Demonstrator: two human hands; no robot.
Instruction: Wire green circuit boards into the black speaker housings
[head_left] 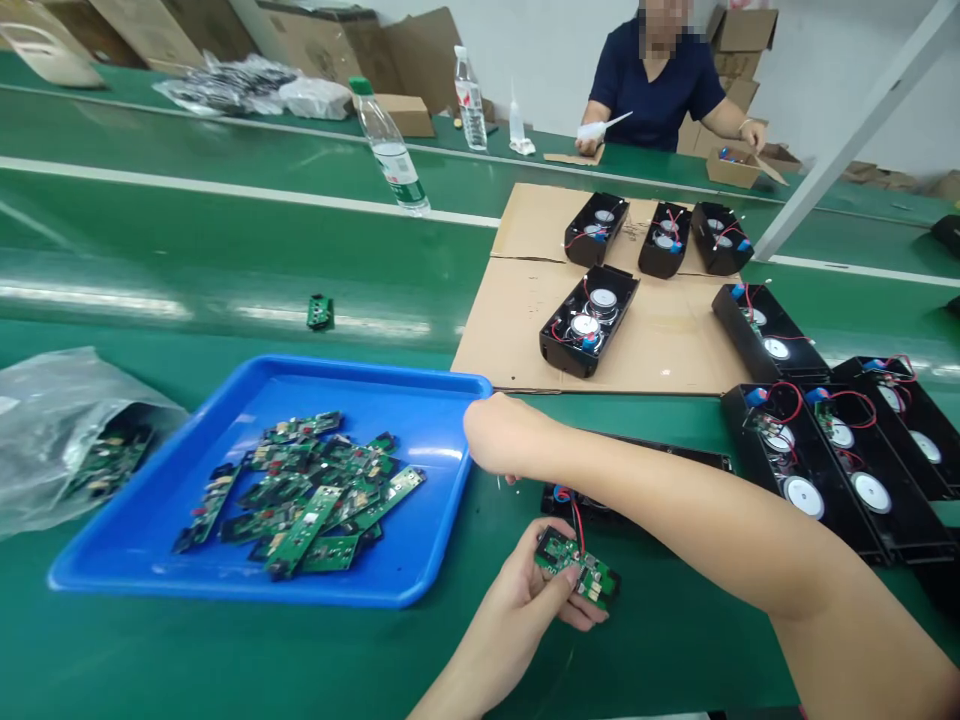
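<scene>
My left hand [525, 590] grips a green circuit board [577, 565] between thumb and fingers, low in the middle of the view. Red and black wires [577, 520] run up from the board toward a black speaker housing [555, 497]. That housing lies mostly behind my right forearm. Curled closed, my right hand [499, 435] is over the right rim of a blue tray [450, 540]. Its fingers are turned away; a tiny pale tip shows below them, and I cannot make out what they hold. Inside the tray is a loose pile of circuit boards [322, 490].
A plastic bag [60, 430] of boards lies left of the tray. Several speaker housings [589, 320] stand on cardboard [675, 350] and at the right. A single board [319, 311], a bottle [394, 160] and a slanted post [847, 130] are beyond. A co-worker [652, 80] sits across.
</scene>
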